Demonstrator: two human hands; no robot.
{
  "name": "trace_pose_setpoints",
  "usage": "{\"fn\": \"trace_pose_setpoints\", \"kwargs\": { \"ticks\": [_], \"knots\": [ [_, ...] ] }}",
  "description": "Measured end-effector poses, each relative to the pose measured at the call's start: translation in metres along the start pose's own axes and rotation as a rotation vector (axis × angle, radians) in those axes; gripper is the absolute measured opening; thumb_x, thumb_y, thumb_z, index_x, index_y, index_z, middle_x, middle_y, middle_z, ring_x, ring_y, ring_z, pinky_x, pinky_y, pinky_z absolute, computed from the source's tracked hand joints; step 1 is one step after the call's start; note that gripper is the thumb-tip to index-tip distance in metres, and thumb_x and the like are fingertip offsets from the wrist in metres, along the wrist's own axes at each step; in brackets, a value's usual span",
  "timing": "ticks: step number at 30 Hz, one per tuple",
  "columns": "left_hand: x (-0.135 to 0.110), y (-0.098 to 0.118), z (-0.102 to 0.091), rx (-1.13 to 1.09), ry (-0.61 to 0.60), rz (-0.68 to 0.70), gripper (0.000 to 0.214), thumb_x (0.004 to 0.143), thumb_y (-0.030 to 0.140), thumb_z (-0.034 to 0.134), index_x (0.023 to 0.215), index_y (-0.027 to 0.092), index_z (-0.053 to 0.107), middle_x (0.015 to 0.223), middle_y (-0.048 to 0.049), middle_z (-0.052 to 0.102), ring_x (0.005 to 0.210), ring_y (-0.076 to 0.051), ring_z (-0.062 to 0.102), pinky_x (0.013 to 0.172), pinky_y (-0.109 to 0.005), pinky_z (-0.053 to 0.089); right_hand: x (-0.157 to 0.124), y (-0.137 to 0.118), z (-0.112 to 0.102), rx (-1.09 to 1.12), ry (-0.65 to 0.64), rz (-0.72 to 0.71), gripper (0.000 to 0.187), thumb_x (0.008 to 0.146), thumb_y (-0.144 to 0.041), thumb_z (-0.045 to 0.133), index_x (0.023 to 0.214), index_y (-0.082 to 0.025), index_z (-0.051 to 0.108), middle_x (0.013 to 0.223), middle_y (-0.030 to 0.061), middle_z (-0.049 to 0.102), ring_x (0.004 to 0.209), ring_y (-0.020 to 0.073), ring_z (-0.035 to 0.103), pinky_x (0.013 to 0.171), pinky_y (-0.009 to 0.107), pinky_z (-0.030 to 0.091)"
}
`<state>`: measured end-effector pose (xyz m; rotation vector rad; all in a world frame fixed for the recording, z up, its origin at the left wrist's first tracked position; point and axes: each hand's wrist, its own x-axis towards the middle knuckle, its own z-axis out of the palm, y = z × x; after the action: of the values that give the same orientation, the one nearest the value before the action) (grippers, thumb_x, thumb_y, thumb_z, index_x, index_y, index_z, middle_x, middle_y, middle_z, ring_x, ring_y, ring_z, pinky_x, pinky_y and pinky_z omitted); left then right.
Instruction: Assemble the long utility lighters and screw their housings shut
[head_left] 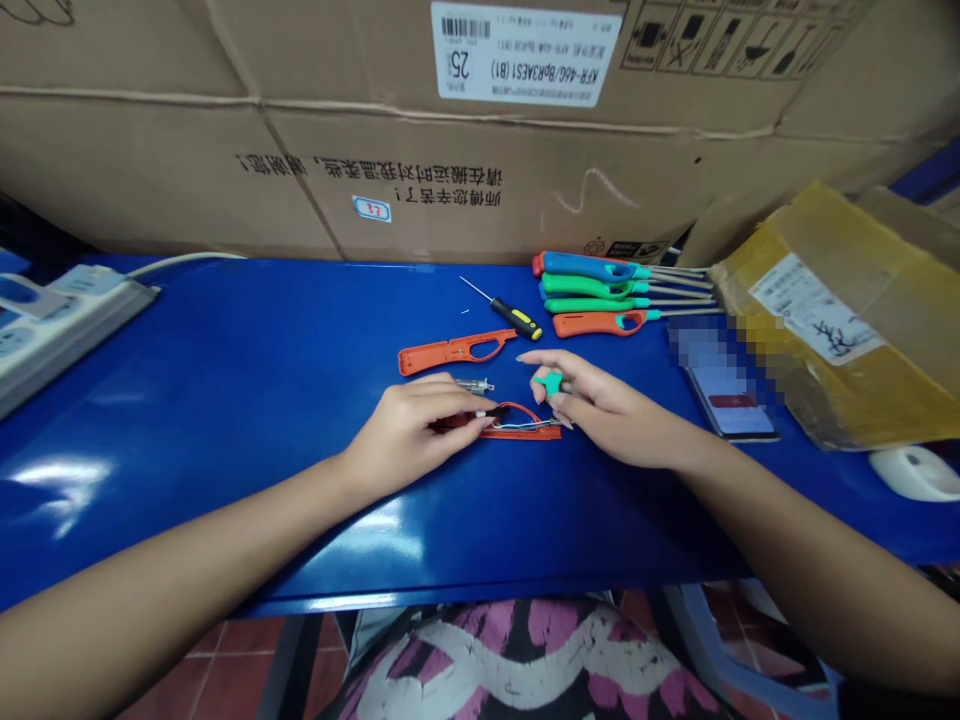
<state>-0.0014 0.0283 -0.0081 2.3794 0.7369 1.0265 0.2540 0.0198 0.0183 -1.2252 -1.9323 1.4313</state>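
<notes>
My left hand [416, 425] is closed over one end of an orange lighter casing half [525, 433] low on the table. Thin wires and a small black part [496, 411] show in this half, just past my left fingertips. My right hand [611, 405] holds a small teal plastic piece [553, 384] among its bent fingers, with a fingertip close to the wire ends. Behind my left fingers lies a metal-and-clear part [476, 385], partly hidden. The other orange casing half [454, 352] lies a little farther back, inner side up.
A black-and-yellow screwdriver [517, 318] lies behind the casing. Several long-necked lighters [600, 290] are stacked at the back right. Right of them are a phone [724, 390], a yellow packet [855, 300] and a white mouse [915, 472]. A power strip [67, 310] sits left; a cardboard box [337, 150] stands behind.
</notes>
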Motion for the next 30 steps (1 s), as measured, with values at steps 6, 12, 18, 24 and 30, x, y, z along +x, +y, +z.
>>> {"fn": "trace_pose_setpoints", "kwargs": {
  "ticks": [6, 12, 18, 24, 30],
  "knots": [
    [0.000, 0.000, -0.001, -0.016, 0.003, -0.014, 0.016, 0.092, 0.019, 0.068, 0.106, 0.017, 0.076, 0.097, -0.0079, 0.079, 0.087, -0.017, 0.074, 0.080, -0.031, 0.061, 0.004, 0.002, -0.001, 0.253, 0.107, 0.001, 0.025, 0.094, -0.023, 0.058, 0.117, -0.022, 0.046, 0.092, 0.0008, 0.061, 0.075, 0.0112, 0.060, 0.067, 0.026, 0.052],
    [0.000, 0.000, -0.002, -0.030, 0.019, -0.024, 0.013, 0.091, 0.021, 0.070, 0.101, 0.020, 0.078, 0.094, -0.0060, 0.077, 0.089, -0.017, 0.073, 0.081, -0.030, 0.061, 0.006, -0.004, 0.001, 0.353, 0.067, 0.104, 0.027, 0.085, -0.035, 0.073, 0.102, -0.018, 0.060, 0.080, 0.0030, 0.072, 0.078, 0.0163, 0.072, 0.077, 0.034, 0.059],
    [0.001, 0.001, -0.001, -0.047, 0.056, 0.018, 0.015, 0.089, 0.018, 0.071, 0.103, 0.022, 0.078, 0.092, -0.0050, 0.077, 0.087, -0.016, 0.072, 0.079, -0.029, 0.059, 0.008, -0.003, 0.002, 0.252, 0.110, 0.136, 0.030, 0.078, -0.039, 0.078, 0.097, -0.017, 0.071, 0.086, 0.0046, 0.075, 0.083, 0.0171, 0.071, 0.081, 0.034, 0.058],
    [0.001, 0.000, -0.001, -0.043, 0.075, 0.050, 0.016, 0.089, 0.017, 0.072, 0.103, 0.022, 0.078, 0.091, -0.0048, 0.077, 0.086, -0.016, 0.071, 0.081, -0.031, 0.058, 0.006, -0.006, 0.005, 0.028, 0.065, 0.060, 0.029, 0.084, -0.039, 0.071, 0.101, -0.016, 0.076, 0.090, 0.0067, 0.076, 0.080, 0.0182, 0.067, 0.075, 0.034, 0.054],
    [0.000, 0.001, -0.001, -0.044, 0.082, 0.055, 0.017, 0.089, 0.018, 0.071, 0.104, 0.023, 0.078, 0.090, -0.0043, 0.077, 0.084, -0.016, 0.071, 0.078, -0.030, 0.058, 0.005, -0.008, -0.001, -0.083, 0.052, 0.037, 0.029, 0.083, -0.038, 0.071, 0.101, -0.016, 0.078, 0.087, 0.0063, 0.076, 0.076, 0.0180, 0.064, 0.065, 0.031, 0.047]
  ]
}}
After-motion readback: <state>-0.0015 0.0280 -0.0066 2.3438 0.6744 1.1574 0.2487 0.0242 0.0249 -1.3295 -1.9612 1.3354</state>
